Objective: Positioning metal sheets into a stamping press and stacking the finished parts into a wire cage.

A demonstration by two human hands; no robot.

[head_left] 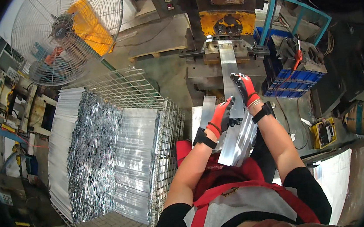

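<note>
A long flat metal strip (229, 64) runs from the die of the press (225, 43) toward me. My right hand (245, 89), in a red and black glove, is closed on the strip's right edge, partway along it. Nearer to me, my left hand (222, 115), in a matching glove, is closed at the strip's left edge by its near end; some fingertips lie over the metal. Below both hands, a stack of shiny metal strips (237, 145) rests at my lap. Another flat strip (208, 110) lies to the left of my left hand.
At left stands a wire mesh cage (164, 146) packed with stacked metal strips (100, 152). A large caged fan (62, 31) is behind it. Blue crates (290, 77) stand right of the press, and a yellow bin (324, 133) sits on the floor at right.
</note>
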